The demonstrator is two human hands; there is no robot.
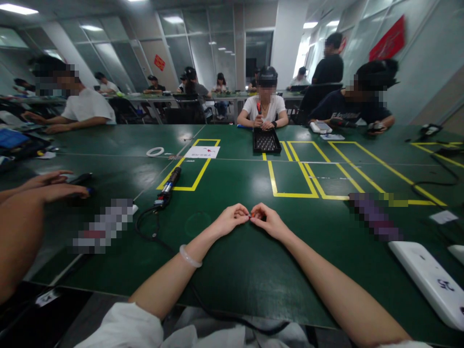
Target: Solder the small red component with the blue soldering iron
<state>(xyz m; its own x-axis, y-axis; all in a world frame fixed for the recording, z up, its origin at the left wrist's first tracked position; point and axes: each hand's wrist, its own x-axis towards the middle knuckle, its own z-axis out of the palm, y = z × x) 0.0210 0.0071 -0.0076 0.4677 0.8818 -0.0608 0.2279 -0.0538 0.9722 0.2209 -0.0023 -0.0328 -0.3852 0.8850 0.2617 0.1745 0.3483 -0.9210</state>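
Both my hands rest on the green table (232, 270) in front of me and meet at the fingertips. My left hand (229, 220) is curled, its thumb and fingers pinched together. My right hand (267, 221) is curled the same way. Between the two pinches sits a tiny dark and red part (250, 218), too small to name. A pale bangle (190, 256) circles my left wrist. An electric screwdriver (170, 182) with a black cable lies to the left of my hands, untouched.
Yellow tape rectangles (290, 179) mark the table. A black parts tray (267, 141) lies before a seated person opposite. A white paper (202, 152) and a white tape ring (155, 152) lie far left. A white device (427, 280) sits at right. Another person's arms (32, 193) reach in from the left.
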